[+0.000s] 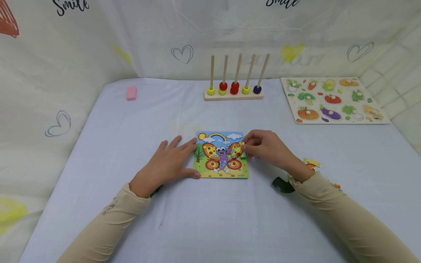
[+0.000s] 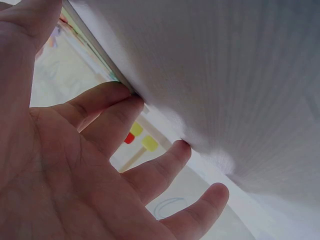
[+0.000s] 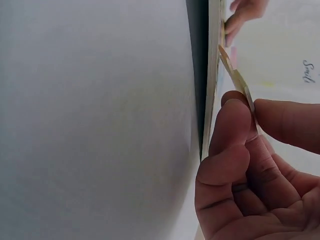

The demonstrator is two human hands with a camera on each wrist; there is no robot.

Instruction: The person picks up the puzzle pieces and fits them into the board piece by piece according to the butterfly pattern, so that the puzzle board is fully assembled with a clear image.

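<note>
A butterfly puzzle board (image 1: 210, 173) with a rainbow, sun and clouds lies flat on the white cloth. My left hand (image 1: 169, 160) rests at its left side, fingers spread, with thumb and fingertips touching the edge. In the left wrist view two fingers (image 2: 117, 107) meet the board's rim while the other two press on the cloth. Over the board's right edge, my right hand (image 1: 269, 148) pinches a thin puzzle piece (image 3: 239, 82) between thumb and fingers. The piece is tilted above the board in the right wrist view; the fingers hide part of it.
Loose puzzle pieces (image 1: 311, 163) lie beside the right forearm, partly covered by it. Behind stand a bead stacker (image 1: 233, 96) with wooden pegs and a pink block (image 1: 131, 93). A vegetable peg board (image 1: 338, 87) is at the back right.
</note>
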